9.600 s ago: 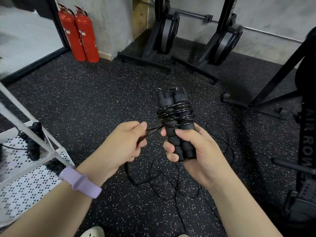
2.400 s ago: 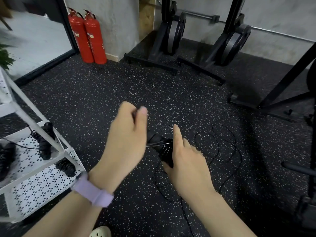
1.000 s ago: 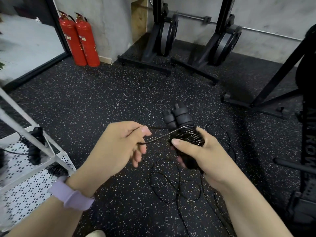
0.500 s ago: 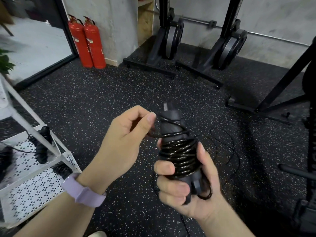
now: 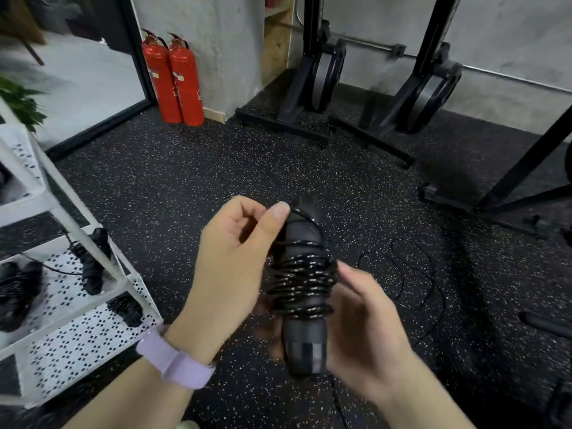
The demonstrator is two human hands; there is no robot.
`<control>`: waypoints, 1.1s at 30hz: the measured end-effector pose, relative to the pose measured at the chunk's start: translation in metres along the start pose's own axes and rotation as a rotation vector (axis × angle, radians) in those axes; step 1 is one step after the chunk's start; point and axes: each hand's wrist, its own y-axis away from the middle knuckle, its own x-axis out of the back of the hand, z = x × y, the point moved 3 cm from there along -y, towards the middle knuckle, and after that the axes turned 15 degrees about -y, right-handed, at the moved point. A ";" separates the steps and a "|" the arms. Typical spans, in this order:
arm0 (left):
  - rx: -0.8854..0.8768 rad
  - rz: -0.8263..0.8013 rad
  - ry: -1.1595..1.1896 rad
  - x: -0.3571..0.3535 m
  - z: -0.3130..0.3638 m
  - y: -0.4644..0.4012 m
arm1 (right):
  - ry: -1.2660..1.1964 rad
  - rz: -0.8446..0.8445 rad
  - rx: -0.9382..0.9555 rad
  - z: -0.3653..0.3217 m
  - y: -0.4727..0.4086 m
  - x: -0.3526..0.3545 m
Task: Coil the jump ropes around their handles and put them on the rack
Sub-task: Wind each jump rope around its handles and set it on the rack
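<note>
The right hand [image 5: 365, 329] holds the black handles [image 5: 305, 329], its grip curled round them from behind. The left hand [image 5: 238, 258] pinches the cord [image 5: 301, 280] near the top, at 12 o'clock. Many loops are wound already. More rope [image 5: 414, 274] lies loose on the floor at 3 o'clock. Wrapped ropes [image 5: 91, 267] sit on the white rack [image 5: 77, 332] at 9 o'clock. I can read no writing.

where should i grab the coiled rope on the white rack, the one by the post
Grip the coiled rope across the wound middle of its handles, coming from the rack's open front and above. It lies lengthwise behind the post, so reach in beside that post.
</note>
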 end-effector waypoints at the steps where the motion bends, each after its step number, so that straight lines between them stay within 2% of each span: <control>1: -0.031 0.027 -0.050 0.002 0.001 0.001 | -0.058 -0.014 0.014 0.011 0.004 -0.010; 2: -0.048 0.043 -0.090 0.003 0.002 0.004 | 0.070 0.101 0.090 -0.001 0.003 -0.005; 4: -0.075 0.059 -0.181 -0.002 0.005 0.012 | 0.219 0.140 0.155 0.009 0.008 -0.002; 6: -0.131 0.072 -0.290 -0.013 0.005 0.017 | 0.176 0.256 0.217 0.013 0.006 -0.007; 8: -0.182 0.077 -0.342 -0.020 0.005 0.019 | 0.242 0.385 0.328 0.011 0.007 -0.006; 10: -0.219 0.049 -0.326 -0.023 0.004 0.018 | 0.352 0.438 0.418 0.005 0.009 -0.002; 12: -0.259 0.022 -0.352 -0.026 0.001 0.018 | 0.380 0.424 0.425 0.001 0.009 0.002; 16: -0.347 0.049 -0.514 -0.031 -0.001 0.020 | 0.327 0.411 0.317 0.010 0.012 0.005; 21: -0.220 0.022 -0.403 -0.035 -0.008 0.014 | 0.409 0.409 0.290 0.001 0.013 0.019; 24: -0.099 0.030 -0.256 -0.034 -0.010 0.005 | 0.225 0.263 0.073 0.001 0.017 0.029; 26: -0.085 0.015 -0.210 -0.036 -0.014 0.003 | 0.057 0.165 -0.014 0.002 0.018 0.025; 30: -0.093 0.010 -0.219 -0.043 -0.022 0.000 | 0.111 0.189 0.025 0.004 0.014 0.023; 33: -0.156 0.085 -0.324 -0.042 -0.023 0.000 | 0.217 0.233 0.100 0.001 0.012 0.027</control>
